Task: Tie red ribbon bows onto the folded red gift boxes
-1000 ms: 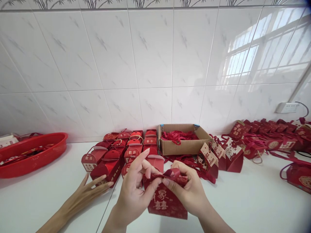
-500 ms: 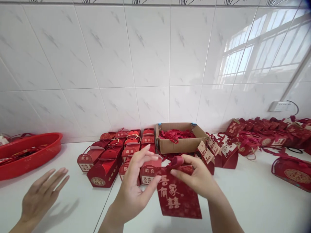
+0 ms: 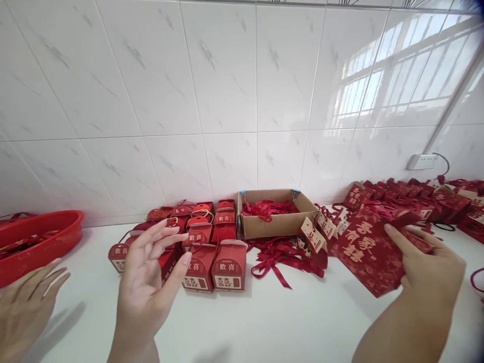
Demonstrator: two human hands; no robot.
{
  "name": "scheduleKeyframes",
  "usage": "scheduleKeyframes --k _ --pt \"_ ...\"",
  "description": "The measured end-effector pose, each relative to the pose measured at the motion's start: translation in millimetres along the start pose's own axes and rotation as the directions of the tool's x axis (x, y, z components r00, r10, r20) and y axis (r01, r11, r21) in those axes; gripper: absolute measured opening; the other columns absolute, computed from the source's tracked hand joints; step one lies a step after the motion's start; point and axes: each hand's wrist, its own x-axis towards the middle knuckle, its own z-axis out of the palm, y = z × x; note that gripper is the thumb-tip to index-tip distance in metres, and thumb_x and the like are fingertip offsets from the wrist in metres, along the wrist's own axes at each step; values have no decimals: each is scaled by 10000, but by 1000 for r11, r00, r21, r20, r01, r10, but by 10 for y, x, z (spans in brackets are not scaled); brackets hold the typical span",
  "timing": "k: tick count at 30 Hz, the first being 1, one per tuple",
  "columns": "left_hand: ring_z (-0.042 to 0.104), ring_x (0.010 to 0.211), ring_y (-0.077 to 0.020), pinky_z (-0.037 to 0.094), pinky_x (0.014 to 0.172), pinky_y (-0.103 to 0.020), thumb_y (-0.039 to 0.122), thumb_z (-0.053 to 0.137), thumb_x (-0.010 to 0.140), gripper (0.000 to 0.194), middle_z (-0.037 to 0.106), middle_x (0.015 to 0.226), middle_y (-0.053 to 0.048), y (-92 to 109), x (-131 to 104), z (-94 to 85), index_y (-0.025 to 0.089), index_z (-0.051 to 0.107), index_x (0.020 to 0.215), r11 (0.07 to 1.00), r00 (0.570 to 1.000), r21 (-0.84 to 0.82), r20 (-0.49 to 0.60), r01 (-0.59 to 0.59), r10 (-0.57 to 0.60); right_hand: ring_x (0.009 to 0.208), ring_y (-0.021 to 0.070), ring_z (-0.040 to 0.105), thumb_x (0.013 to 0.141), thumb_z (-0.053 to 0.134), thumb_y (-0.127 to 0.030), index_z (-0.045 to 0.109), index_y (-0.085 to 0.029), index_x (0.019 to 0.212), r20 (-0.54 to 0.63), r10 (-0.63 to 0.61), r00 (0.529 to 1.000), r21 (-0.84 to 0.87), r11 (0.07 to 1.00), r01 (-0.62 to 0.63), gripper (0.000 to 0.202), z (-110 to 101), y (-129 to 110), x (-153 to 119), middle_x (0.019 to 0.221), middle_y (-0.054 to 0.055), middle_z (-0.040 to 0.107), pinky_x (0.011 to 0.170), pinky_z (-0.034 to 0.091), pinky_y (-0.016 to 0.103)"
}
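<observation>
Right hand (image 3: 427, 267) has the flat-sided red box (image 3: 372, 252) pinched near its upper edge, thumb across the printed face, fingers behind (fingertips hidden, so can't tell exactly where they press). Box tilted, gold characters facing the camera, held out over the right half of the white table (image 3: 272, 322) – looks lifted, shadow on the tabletop beneath it. It overlaps the cream-fronted boxes (image 3: 308, 242) in view; contact with them can't be told.

Left hand (image 3: 149, 280) holds nothing: raised, fingers spread and half curled, in front of the small red boxes (image 3: 229, 267) left of centre. Another person's hand (image 3: 26, 297) is at the left edge, also with nothing visible in it, near the red basin (image 3: 71, 234).

Step in hand, my read: transfer of the held box to the right side, where rows of red boxes (image 3: 408, 189) already stand by the wall. Next move calls for a steady pinch, the box turned upright, its base lowered flat beside that group without knocking neighbours – then the fingers let go. Left hand seems free for another box or a strip from the loose ribbons (image 3: 282, 257) in front of the cardboard box (image 3: 278, 228). Ribbon state on the held box: unclear.
</observation>
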Motion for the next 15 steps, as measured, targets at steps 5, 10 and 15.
scheduleKeyframes --k 5,10,15 --pt "600 995 -176 486 942 -329 234 691 769 527 533 1124 -30 -31 29 -2 301 480 1247 1000 1000 -27 -5 11 -11 472 179 469 353 881 -268 718 -228 616 -302 86 949 129 990 -49 312 58 221 222 558 46 572 563 445 456" --pt "604 1005 -169 497 932 -306 231 685 774 514 533 1142 -30 -41 42 -7 301 482 1241 1000 1000 -9 5 16 -16 487 165 476 412 826 -143 628 -246 494 -346 205 915 176 973 -152 238 89 401 399 597 59 595 583 426 432" --pt "604 1026 -207 506 937 -384 284 673 779 516 546 1133 -48 -65 56 -18 287 469 1253 998 999 63 27 24 -26 524 190 509 501 730 -110 636 -238 624 -327 157 932 114 985 -126 201 121 492 438 746 93 639 506 396 410"
